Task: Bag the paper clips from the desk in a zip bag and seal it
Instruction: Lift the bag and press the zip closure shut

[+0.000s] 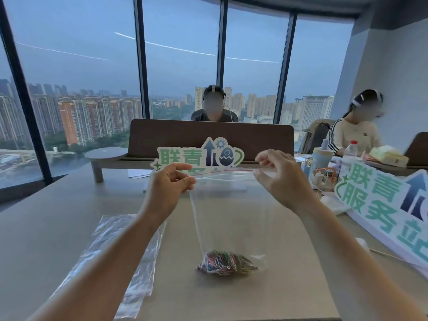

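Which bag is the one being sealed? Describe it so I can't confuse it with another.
On the brown mat at the desk's middle, the zip bag hangs upright between the left hand and right hand. Unlike the empty bags lying flat to its left, it holds coloured paper clips.

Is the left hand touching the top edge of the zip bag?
Touching. In the head view the left hand pinches the left end of the top edge of the zip bag between thumb and fingers, with no gap visible.
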A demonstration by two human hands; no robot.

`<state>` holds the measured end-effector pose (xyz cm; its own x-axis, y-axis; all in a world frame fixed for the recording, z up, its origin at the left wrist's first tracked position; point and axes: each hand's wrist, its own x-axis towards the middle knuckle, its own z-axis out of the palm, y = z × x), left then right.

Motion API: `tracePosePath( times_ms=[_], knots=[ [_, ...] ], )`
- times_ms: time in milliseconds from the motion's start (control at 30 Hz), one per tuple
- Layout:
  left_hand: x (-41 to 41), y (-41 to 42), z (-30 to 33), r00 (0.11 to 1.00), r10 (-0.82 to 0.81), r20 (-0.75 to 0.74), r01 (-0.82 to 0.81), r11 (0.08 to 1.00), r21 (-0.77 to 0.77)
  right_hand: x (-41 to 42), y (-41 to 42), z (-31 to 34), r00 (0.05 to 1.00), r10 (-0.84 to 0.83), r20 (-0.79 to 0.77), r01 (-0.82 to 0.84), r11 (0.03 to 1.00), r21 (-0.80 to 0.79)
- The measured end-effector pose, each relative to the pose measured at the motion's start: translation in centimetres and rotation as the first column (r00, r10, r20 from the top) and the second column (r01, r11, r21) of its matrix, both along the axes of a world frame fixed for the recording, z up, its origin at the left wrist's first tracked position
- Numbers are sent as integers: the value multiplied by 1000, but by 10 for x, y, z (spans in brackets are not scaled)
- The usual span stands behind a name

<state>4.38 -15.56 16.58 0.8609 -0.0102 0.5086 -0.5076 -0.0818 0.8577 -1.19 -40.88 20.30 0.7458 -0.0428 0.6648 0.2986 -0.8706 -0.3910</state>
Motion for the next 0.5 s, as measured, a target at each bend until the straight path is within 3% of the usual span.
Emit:
tracePosePath(
  times_ms=[233, 500],
  knots=[
    [0, -16, 1, 998, -33, 50, 30, 998, 58, 16, 62, 20, 988, 125, -94, -147, 945, -292],
    [0, -15, -2, 999, -25, 44, 21, 996, 88, 30, 76, 18, 963, 157, -219, -208, 949, -236]
  ],
)
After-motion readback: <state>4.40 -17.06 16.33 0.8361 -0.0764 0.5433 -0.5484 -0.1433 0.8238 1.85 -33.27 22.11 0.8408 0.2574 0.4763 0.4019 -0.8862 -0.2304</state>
